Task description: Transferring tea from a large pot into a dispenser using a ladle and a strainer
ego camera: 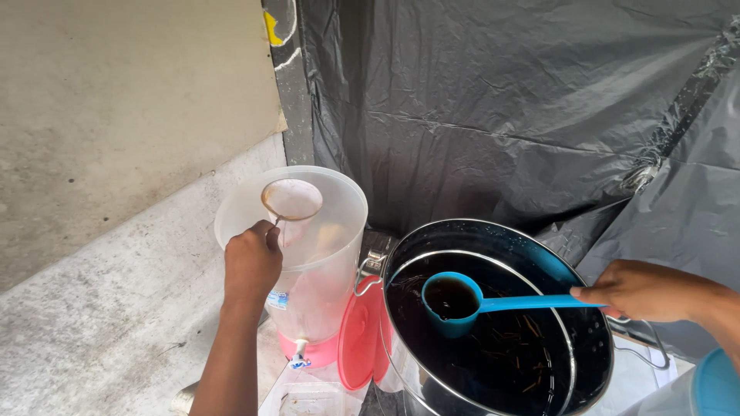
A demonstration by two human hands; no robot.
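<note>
1. Left hand (252, 262): fingers curled tight around the handle of a small round strainer (291, 199), which it holds level over the open mouth of a dispenser (324, 231).
2. Dispenser: translucent white tub with a pink base and a small tap (299, 355) low at its near side; stands left of centre on a pale counter (100, 308).
3. Pink lid (359, 333): stands on edge between dispenser and pot, touching both as far as can be seen.
4. Right hand (644, 290): fingers closed in a grip on the far end of a blue ladle (462, 302); handle runs roughly level to the left.
5. Ladle bowl: filled with dark liquid, held inside the rim of a steel pot (493, 323), at or just above the liquid surface; which, cannot tell.
6. Pot: near right, holding dark liquid with thin strands in it.
7. Black plastic sheet (501, 100): hangs behind both vessels, far and right.
</note>
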